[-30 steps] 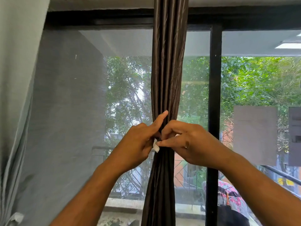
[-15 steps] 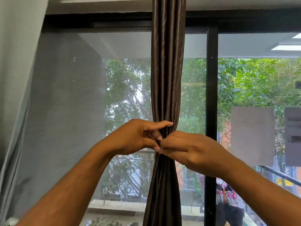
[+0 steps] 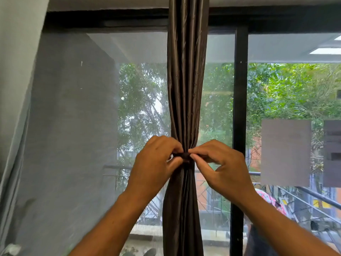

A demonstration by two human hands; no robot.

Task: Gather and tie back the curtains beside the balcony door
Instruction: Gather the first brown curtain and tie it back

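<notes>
Two hands meet at the waist of the dark brown curtain (image 3: 186,80), which hangs gathered into a narrow column in front of the balcony door glass, just left of the black door frame (image 3: 239,108). A dark tie-back band (image 3: 185,155) cinches the folds where the bundle is thinnest, and both hands work on it there.

By my reading, the gathering is done and the tying is the step in hand: the band already circles the cloth, and what remains is to fasten or snug it. The next move calls for keeping tension on both ends so the folds do not spill out, and for a small, precise closing motion at the front of the bundle.

On the left side, the left hand (image 3: 156,163) has its fingers curled, thumb and forefinger pinching the band's end against the curtain's left edge. A small pale patch shows by its fingertips; it may be a fastening tab, but it is too small to tell. Opposite, the right hand (image 3: 223,167) comes in with thumb and forefinger pinching the other end, its remaining fingers bent loosely beneath. Both forearms rise from the lower corners, wrists level, the backs of the hands toward the camera.

At far left a grey sheer curtain (image 3: 16,89) hangs loose.
</notes>
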